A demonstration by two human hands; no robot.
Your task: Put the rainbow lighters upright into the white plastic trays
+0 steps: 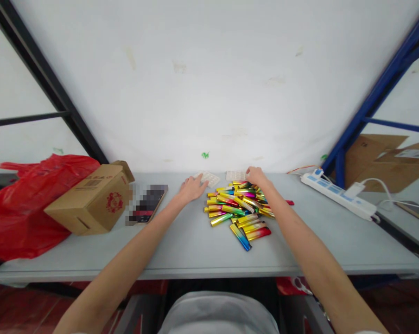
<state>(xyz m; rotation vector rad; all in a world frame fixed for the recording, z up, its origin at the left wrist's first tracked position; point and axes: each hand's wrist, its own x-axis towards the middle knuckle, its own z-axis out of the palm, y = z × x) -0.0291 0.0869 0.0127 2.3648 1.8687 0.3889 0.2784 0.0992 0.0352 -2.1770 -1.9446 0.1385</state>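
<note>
Left hand (193,188) loosely spread at white tray (210,178); right hand (258,176) at second tray (235,176), can't tell grip; lighters (233,209) heaped on worktop (188,241).

The table (192,253) served as the reference point. Its top was pale grey, with a straight front edge. A white wall (209,102) rose directly behind the table, its surface marred by several faint brownish scuffs (179,67). A small green mark (205,155) was noted on this wall, low down, just above the table's rear edge. A black metal frame (46,74) stood at the table's left end, with a thin black crossbar (28,119). A blue metal frame (383,88) stood at the table's right end, also with a crossbar (397,124). Red floor tiles (25,308) with pale joints were visible below the table. Lighting above the table was bright and even.
</note>
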